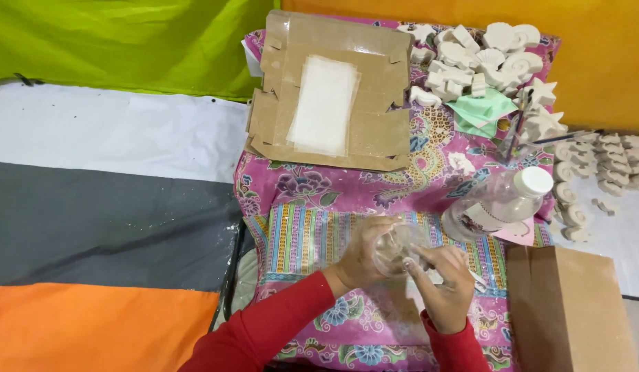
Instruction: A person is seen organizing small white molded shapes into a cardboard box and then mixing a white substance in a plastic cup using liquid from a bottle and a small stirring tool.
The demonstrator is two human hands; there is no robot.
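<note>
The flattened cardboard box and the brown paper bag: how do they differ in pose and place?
The flattened cardboard box lies opened out flat at the far end of the patterned cloth, with a white sheet on it. The brown paper bag lies folded and bare at the near right, past the right hand. Both are plain brown.

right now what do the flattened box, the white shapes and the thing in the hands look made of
Flattened box: brown cardboard, matte, with fold creases and cut tabs. White shapes: likely plaster or unglazed clay, chalky and dull. The small container between the left hand and right hand: clear, probably plastic; see-through and blurred.
</note>
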